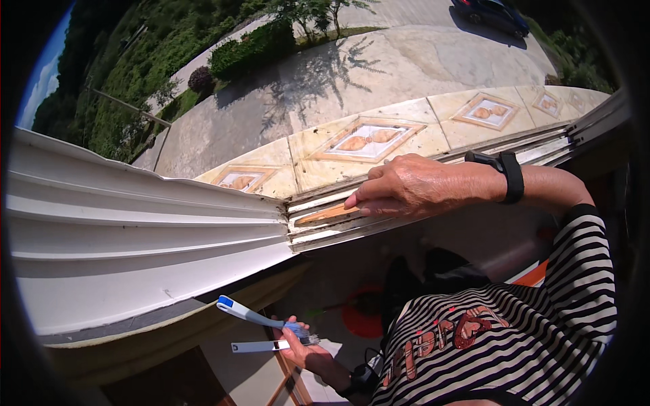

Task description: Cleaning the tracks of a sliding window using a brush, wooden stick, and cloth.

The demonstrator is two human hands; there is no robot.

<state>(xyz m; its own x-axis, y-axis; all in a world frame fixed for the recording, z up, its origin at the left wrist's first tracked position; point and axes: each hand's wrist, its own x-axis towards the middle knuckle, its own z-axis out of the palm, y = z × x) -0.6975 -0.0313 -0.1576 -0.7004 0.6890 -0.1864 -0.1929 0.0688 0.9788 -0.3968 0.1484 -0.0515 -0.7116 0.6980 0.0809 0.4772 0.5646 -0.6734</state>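
Observation:
My right hand (409, 184), with a black band on its wrist, is closed around a flat wooden stick (323, 215). The stick's narrow tip lies along the dirty window track (315, 235), close to where the track meets the white frame. Lower down, inside the room, my left hand (306, 352) grips two handled tools together. One is a brush (247, 313) with a white and blue handle and pale bristles by the fingers. Below it sticks out a flat white handle (257, 347); its working end is hidden by the hand.
The ridged white window frame (149, 223) fills the left side. Beyond the track runs a tiled ledge (440, 128) with diamond patterns. Outside are a concrete yard (223, 128), shrubs (254, 51) and a dark car (493, 19). A red basin-like thing (362, 321) is on the floor inside.

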